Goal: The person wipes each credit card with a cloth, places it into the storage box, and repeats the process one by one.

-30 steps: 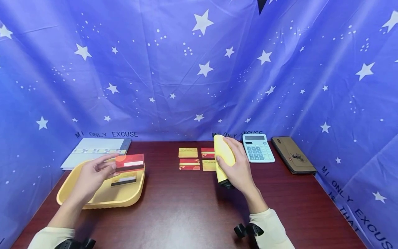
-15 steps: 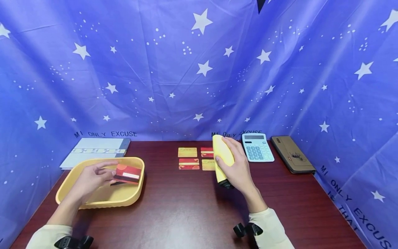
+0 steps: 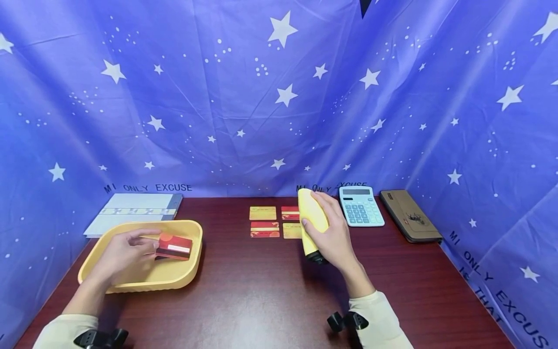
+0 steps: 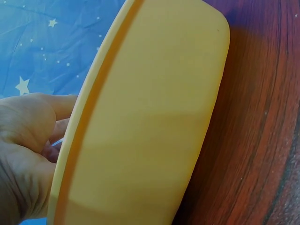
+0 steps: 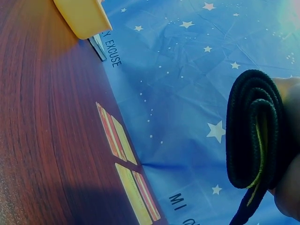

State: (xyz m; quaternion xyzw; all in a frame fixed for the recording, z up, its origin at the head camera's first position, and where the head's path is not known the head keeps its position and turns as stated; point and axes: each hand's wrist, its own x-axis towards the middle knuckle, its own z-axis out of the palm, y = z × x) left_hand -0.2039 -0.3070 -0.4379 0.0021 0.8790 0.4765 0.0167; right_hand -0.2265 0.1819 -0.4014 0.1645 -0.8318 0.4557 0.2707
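Observation:
My left hand (image 3: 126,254) is inside the yellow plastic basket (image 3: 198,271), pinching the left end of a red bank card (image 3: 174,246) with a white strip and a dark stripe. Another card lies mostly hidden beneath it. In the left wrist view the basket's outer wall (image 4: 145,117) blocks the fingertips and card; only part of the left hand (image 4: 23,140) shows. My right hand (image 3: 329,232) grips a folded yellow cloth (image 3: 313,218), whose thick black layers (image 5: 253,131) show end-on in the right wrist view. It is held above the table beside several red and yellow cards (image 3: 265,230).
A light-blue calculator (image 3: 363,208) and a brown wallet (image 3: 410,218) lie at the back right of the dark wooden table (image 3: 244,291). Behind the basket is a pale notebook (image 3: 139,201). A blue star-patterned curtain (image 3: 244,97) stands around the table.
The left hand has lowered the red card into the basket, over the other card, then shifted slightly left with it. The right hand and cloth have stayed in place.

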